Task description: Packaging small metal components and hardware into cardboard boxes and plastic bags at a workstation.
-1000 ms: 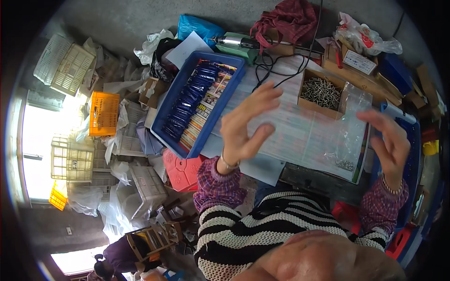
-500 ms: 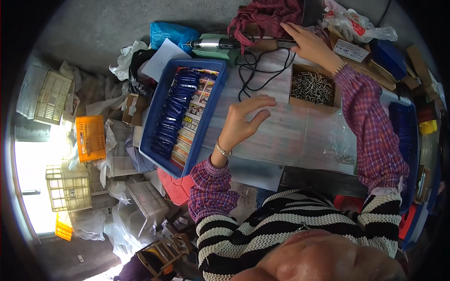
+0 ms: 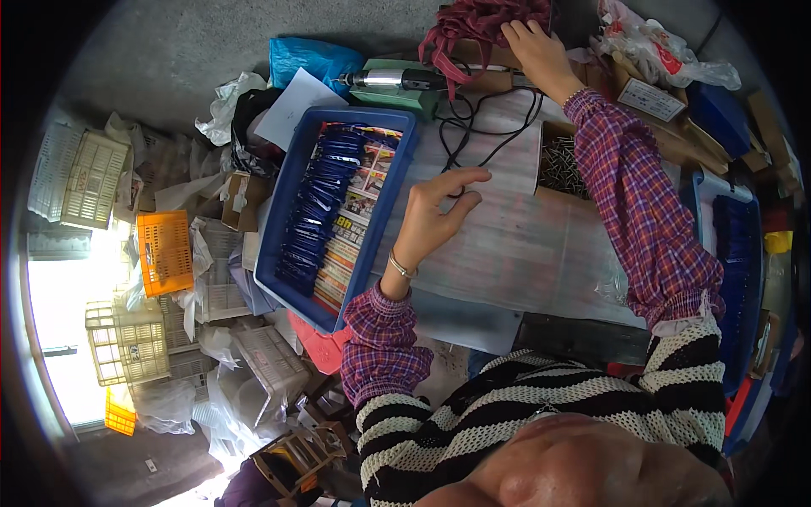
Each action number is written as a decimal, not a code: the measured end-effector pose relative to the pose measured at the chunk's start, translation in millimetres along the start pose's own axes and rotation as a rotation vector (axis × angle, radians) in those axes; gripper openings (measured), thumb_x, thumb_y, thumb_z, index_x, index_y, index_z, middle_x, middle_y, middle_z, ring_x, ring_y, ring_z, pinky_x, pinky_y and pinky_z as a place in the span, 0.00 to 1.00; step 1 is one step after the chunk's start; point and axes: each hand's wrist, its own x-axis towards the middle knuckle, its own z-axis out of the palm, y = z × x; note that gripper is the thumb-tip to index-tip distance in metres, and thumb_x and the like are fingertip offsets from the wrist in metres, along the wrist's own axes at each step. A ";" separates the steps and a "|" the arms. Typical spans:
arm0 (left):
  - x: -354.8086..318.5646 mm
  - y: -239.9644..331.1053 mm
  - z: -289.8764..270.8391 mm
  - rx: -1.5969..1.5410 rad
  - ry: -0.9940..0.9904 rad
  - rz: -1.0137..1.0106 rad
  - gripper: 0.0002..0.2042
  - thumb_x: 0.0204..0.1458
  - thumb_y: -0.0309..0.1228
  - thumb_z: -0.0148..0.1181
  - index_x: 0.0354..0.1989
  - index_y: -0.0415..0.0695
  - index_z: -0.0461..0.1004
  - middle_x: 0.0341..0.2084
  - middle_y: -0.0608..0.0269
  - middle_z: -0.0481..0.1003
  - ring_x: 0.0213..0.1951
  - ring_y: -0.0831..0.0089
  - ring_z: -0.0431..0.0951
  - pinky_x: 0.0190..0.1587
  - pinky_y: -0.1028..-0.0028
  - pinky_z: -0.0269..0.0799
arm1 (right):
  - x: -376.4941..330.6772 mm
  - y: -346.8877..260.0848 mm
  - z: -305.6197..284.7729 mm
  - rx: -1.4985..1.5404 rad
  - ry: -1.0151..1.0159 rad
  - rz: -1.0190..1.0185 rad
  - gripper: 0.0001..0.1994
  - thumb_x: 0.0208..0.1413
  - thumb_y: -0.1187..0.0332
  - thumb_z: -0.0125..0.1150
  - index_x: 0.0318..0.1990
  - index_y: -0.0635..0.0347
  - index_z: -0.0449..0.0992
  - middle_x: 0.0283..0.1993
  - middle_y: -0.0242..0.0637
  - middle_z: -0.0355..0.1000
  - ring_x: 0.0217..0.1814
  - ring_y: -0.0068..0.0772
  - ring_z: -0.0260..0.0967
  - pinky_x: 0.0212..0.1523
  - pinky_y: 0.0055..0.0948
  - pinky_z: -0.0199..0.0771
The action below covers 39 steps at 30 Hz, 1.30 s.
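Cluttered worktable (image 3: 524, 253). Left hand (image 3: 431, 221) rests on it, fingers spread, holding nothing, beside blue tray (image 3: 291, 190). Right hand (image 3: 538, 46) reaches far, fingers curled onto red cloth (image 3: 481, 21).

Blue-topped flat packets (image 3: 325, 215) (colourful cards beneath) fill the blue tray (image 3: 397, 186); a white-labelled box (image 3: 649, 99) sits far right.

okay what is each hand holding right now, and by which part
The left hand holds nothing; it rests open on the clear plastic sheet. The right hand reaches the crumpled dark red cloth; whether it grips it cannot be told.
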 end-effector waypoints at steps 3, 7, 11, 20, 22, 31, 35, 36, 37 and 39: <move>2.8 -0.7 0.3 0.015 0.016 0.030 0.14 0.46 0.20 0.62 0.44 0.42 0.78 0.43 0.58 0.79 0.41 0.64 0.81 0.41 0.73 0.75 | 2.7 6.7 10.5 -0.155 0.109 -0.081 0.26 0.43 0.75 0.61 0.54 0.57 0.67 0.49 0.31 0.66 0.53 0.36 0.64 0.39 0.37 0.75; -20.9 -9.8 -10.0 0.010 0.048 -0.042 0.16 0.47 0.19 0.59 0.47 0.41 0.77 0.43 0.57 0.79 0.43 0.71 0.80 0.46 0.72 0.74 | 24.4 -10.4 26.9 -0.038 -0.101 -0.039 0.19 0.52 0.72 0.52 0.54 0.51 0.70 0.46 0.36 0.71 0.49 0.41 0.69 0.44 0.45 0.73; -27.8 -16.6 -5.6 0.128 -0.003 0.074 0.15 0.46 0.27 0.61 0.45 0.42 0.77 0.39 0.55 0.79 0.42 0.60 0.80 0.46 0.66 0.74 | 17.8 48.1 60.5 0.074 -0.134 -0.121 0.24 0.56 0.64 0.56 0.62 0.53 0.66 0.55 0.44 0.70 0.56 0.47 0.67 0.55 0.39 0.67; -167.6 -19.8 62.3 0.265 0.107 -0.212 0.16 0.46 0.30 0.60 0.45 0.46 0.76 0.38 0.56 0.78 0.41 0.57 0.78 0.42 0.61 0.74 | 51.0 114.3 144.1 -0.065 -0.183 -0.090 0.24 0.57 0.61 0.56 0.62 0.46 0.65 0.54 0.43 0.70 0.53 0.50 0.69 0.46 0.48 0.72; -185.3 -32.9 82.8 0.235 0.290 -0.066 0.15 0.43 0.26 0.61 0.42 0.42 0.74 0.43 0.54 0.74 0.51 0.55 0.72 0.51 0.60 0.70 | 52.6 127.5 147.0 -0.043 -0.186 -0.080 0.23 0.57 0.61 0.56 0.62 0.47 0.66 0.54 0.43 0.71 0.53 0.50 0.69 0.46 0.48 0.72; -188.4 -28.7 101.3 0.458 0.451 0.000 0.11 0.43 0.28 0.61 0.37 0.44 0.75 0.46 0.60 0.73 0.54 0.58 0.69 0.56 0.60 0.65 | 73.6 140.2 133.6 0.152 -0.192 -0.133 0.17 0.59 0.64 0.55 0.54 0.58 0.70 0.53 0.47 0.72 0.53 0.53 0.69 0.51 0.40 0.67; -187.4 -29.7 101.0 0.502 0.424 0.005 0.12 0.44 0.28 0.61 0.39 0.44 0.75 0.48 0.59 0.72 0.54 0.58 0.69 0.57 0.60 0.65 | 69.5 151.0 142.0 0.194 -0.274 -0.158 0.19 0.59 0.64 0.56 0.56 0.60 0.69 0.56 0.47 0.70 0.57 0.49 0.67 0.53 0.37 0.66; -187.1 -29.5 100.7 0.487 0.423 0.007 0.12 0.44 0.28 0.61 0.39 0.44 0.75 0.48 0.59 0.72 0.54 0.58 0.69 0.57 0.60 0.65 | 68.1 154.6 138.4 0.218 -0.268 -0.178 0.20 0.59 0.64 0.55 0.58 0.60 0.68 0.57 0.47 0.70 0.57 0.50 0.67 0.54 0.38 0.66; -189.9 -28.5 99.9 0.510 0.430 0.003 0.12 0.44 0.29 0.61 0.39 0.44 0.75 0.48 0.60 0.72 0.54 0.58 0.69 0.57 0.60 0.65 | 66.1 140.6 135.4 0.218 -0.279 -0.192 0.20 0.59 0.64 0.55 0.58 0.60 0.68 0.57 0.47 0.70 0.57 0.50 0.67 0.54 0.38 0.66; -192.0 -29.4 100.1 0.525 0.452 -0.010 0.12 0.43 0.29 0.61 0.39 0.44 0.75 0.48 0.60 0.72 0.54 0.58 0.69 0.57 0.60 0.65 | 61.1 113.4 125.7 0.088 -0.320 -0.169 0.22 0.59 0.63 0.54 0.60 0.58 0.66 0.57 0.47 0.70 0.57 0.51 0.67 0.54 0.40 0.66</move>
